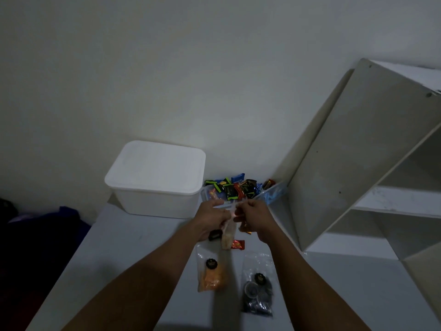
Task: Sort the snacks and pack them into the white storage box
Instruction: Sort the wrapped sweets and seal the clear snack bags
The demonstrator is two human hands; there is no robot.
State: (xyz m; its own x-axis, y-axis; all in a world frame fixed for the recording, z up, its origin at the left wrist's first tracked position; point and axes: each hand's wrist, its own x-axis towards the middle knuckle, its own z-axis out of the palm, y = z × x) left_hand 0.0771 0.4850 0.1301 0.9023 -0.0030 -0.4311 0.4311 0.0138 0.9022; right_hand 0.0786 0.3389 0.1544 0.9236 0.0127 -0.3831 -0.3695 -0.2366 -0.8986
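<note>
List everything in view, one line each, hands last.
storage box: one, white, lidded, table's far left
tray: one, clear, between box and shelf unit
snack pile: many, mixed colours, in the tray
held bag: one, clear, pale contents, hanging between both hands
orange bag: one, clear, orange contents, flat on table
dark bag: one, clear, dark contents, right of orange bag
red snack: one, red, on table beside held bag
black snack: one, black, by left hand
shelf unit: one, white, right side
table: one, pale grey
dark cloth: one, dark blue, left of table
left hand: one, pinches held bag's top
right hand: one, pinches held bag's top
</note>
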